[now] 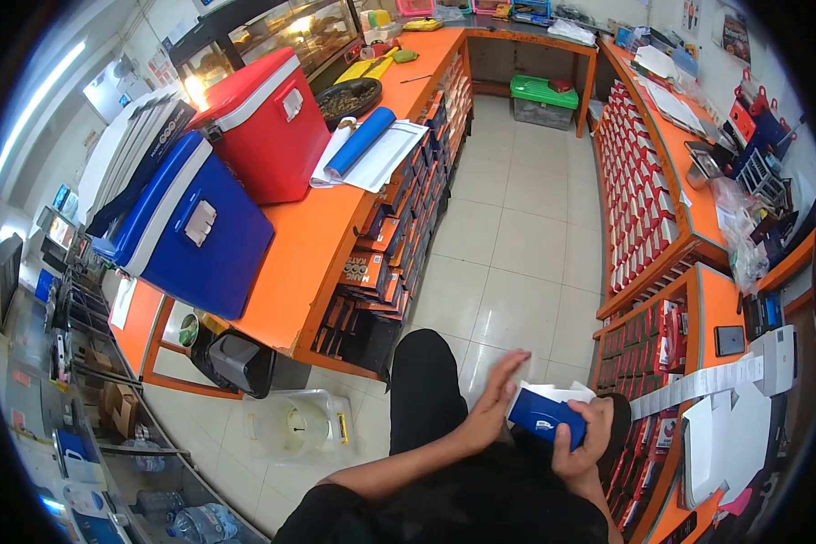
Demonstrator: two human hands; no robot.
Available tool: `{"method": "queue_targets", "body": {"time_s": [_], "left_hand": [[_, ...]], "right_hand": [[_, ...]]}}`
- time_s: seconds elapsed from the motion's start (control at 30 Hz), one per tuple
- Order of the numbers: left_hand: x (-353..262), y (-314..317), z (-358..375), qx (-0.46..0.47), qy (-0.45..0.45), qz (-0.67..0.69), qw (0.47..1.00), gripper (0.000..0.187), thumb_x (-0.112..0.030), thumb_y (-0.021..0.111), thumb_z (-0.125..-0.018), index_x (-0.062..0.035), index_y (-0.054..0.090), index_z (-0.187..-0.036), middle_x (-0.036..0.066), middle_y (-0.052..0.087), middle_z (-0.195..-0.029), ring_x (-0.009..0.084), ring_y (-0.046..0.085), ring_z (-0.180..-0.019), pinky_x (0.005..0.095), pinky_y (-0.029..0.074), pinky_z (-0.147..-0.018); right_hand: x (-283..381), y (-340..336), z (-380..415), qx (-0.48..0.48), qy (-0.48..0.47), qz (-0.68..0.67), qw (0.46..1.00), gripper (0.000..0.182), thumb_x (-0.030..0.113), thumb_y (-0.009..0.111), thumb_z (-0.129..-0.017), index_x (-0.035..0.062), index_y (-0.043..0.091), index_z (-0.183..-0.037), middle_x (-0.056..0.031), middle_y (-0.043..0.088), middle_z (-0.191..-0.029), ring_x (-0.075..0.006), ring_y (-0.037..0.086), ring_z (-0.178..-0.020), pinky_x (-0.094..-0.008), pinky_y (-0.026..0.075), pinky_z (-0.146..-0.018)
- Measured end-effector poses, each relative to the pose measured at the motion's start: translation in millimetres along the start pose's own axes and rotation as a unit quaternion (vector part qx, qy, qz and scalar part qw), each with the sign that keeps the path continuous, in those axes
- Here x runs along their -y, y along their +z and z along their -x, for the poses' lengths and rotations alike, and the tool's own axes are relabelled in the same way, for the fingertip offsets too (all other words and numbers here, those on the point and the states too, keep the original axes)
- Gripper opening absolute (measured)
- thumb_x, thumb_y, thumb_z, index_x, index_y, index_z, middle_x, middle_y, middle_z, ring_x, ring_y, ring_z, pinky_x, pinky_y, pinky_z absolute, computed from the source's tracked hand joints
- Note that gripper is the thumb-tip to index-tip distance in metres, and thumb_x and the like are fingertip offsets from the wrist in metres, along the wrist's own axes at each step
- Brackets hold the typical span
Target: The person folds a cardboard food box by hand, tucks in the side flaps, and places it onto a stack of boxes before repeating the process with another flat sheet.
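the pale tiled floor (491,238) runs up the middle between two orange counters. the left counter (313,249) has shelves of small dark and orange boxes (364,275) under its top; the right counter (698,213) has rows of red and white boxes (633,190) beneath it.

on the left counter stand two coolers side by side, the red cooler (286,127) just beyond the blue cooler (195,240), both with white-rimmed lids. a clear plastic tub (272,435) sits on the floor by the near end of that counter, and a bin with a green lid (542,92) sits on the floor at the far end. beside the red cooler lie a round black tray (363,95) with something dark in it and a blue roll (361,142) on white sheets. near the person's right, a long printed paper strip (694,388) stretches across the low shelf's edge, and a dark phone (729,341) lies just above it.

the right hand (582,442) grips a blue box (546,417) above the lap, thumb across its face, white flaps or paper showing along its top. the left hand (493,406) is open, fingers extended and slightly blurred, just beside the box; whether it touches, i cannot tell.
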State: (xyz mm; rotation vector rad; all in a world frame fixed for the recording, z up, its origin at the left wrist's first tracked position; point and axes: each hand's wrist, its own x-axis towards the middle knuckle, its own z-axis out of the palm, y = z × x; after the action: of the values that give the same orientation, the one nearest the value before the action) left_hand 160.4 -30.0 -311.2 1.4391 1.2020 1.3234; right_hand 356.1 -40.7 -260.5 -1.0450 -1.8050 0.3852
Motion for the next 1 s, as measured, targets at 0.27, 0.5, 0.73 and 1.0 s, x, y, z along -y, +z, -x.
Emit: {"method": "queue_targets", "body": {"time_s": [0.27, 0.5, 0.73, 1.0], "left_hand": [[14, -12, -5, 0.15, 0.012, 0.275, 0.95, 0.026, -0.016, 0.056, -0.106, -0.0076, 0.06, -0.131, 0.013, 0.039, -0.15, 0.0278, 0.035, -0.147, 0.0433, 0.031, -0.121], [3, -24, -2, 0.137, -0.019, 0.343, 0.929, 0.028, -0.01, 0.074, -0.095, -0.0075, 0.065, -0.122, 0.01, 0.038, -0.145, 0.0282, 0.036, -0.144, 0.0449, 0.036, -0.119], [-13, -26, -1, 0.113, -0.045, 0.3, 0.946, 0.034, -0.01, 0.084, -0.085, -0.0067, 0.068, -0.115, 0.01, 0.04, -0.143, 0.0284, 0.044, -0.139, 0.0432, 0.041, -0.115], [-12, -29, -8, 0.112, 0.1, 0.019, 0.988, 0.028, -0.018, 0.089, -0.08, -0.0045, 0.074, -0.1, 0.015, 0.044, -0.138, 0.0327, 0.05, -0.134, 0.0447, 0.043, -0.111]], "right_hand": [[3, -5, 1, -0.028, -0.068, 0.075, 0.994, 0.023, 0.01, 0.066, -0.082, 0.0019, 0.063, -0.104, -0.0133, 0.048, -0.088, -0.0321, 0.047, -0.085, -0.045, 0.043, -0.079], [8, -11, -4, -0.009, -0.139, 0.096, 0.986, 0.024, 0.01, 0.068, -0.082, 0.0056, 0.064, -0.106, -0.0095, 0.044, -0.09, -0.0304, 0.046, -0.085, -0.0461, 0.043, -0.077], [12, -12, -10, 0.035, -0.182, 0.089, 0.979, 0.027, 0.008, 0.07, -0.079, 0.008, 0.065, -0.105, -0.0064, 0.042, -0.088, -0.0264, 0.045, -0.079, -0.0451, 0.041, -0.073], [4, -9, -2, 0.093, -0.196, 0.076, 0.973, 0.035, 0.003, 0.069, -0.076, 0.009, 0.064, -0.109, -0.0061, 0.043, -0.086, -0.0275, 0.045, -0.08, -0.0463, 0.044, -0.077]]}}
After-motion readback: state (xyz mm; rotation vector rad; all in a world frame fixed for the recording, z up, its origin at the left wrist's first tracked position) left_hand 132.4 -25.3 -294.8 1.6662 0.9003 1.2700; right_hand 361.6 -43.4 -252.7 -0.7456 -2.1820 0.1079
